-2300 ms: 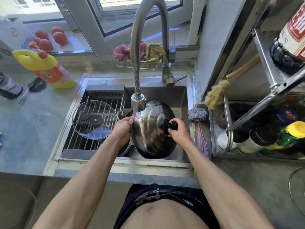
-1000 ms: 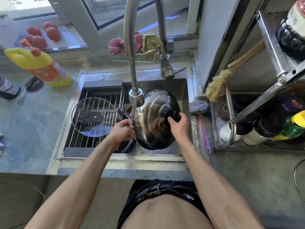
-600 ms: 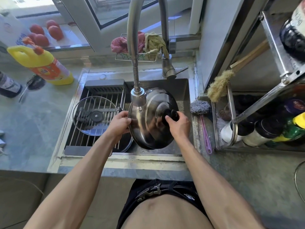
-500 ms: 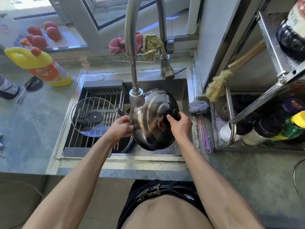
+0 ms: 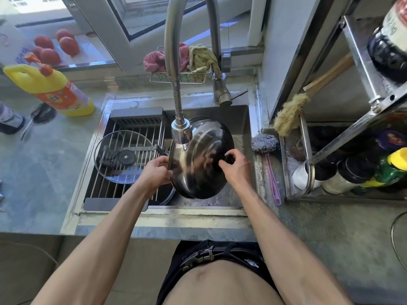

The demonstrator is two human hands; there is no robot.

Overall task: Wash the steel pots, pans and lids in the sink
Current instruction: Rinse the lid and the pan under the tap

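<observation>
Both hands are on the steel lid (image 5: 198, 164) — the left hand (image 5: 156, 172) grips its rim at the near-left edge, the right hand (image 5: 236, 165) pinches the dark knob (image 5: 229, 159) at its centre. Held that way, the lid stands tilted on edge over the sink (image 5: 237, 115), dome toward the person, its upper rim tucked just under the tap head (image 5: 181, 133); I judge the tilt lets water run down and off, though I can't make out a stream. Left of the left hand a glass lid (image 5: 123, 157) lies flat on the rack (image 5: 132, 124). Right of the right hand a scourer (image 5: 264, 143) rests on the sink's edge, within easy reach.
</observation>
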